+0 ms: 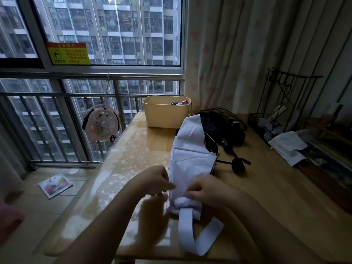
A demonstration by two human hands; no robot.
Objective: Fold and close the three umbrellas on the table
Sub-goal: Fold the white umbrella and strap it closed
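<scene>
The white umbrella (190, 157) lies lengthwise on the wooden table (144, 149), canopy gathered, its strap (192, 231) trailing off the near end. The right hand (205, 189) pinches the folds there. The left hand (156, 180) curls at the umbrella's left edge, blurred, so I cannot tell its grip. A black umbrella (224, 128) lies just beyond, far right.
</scene>
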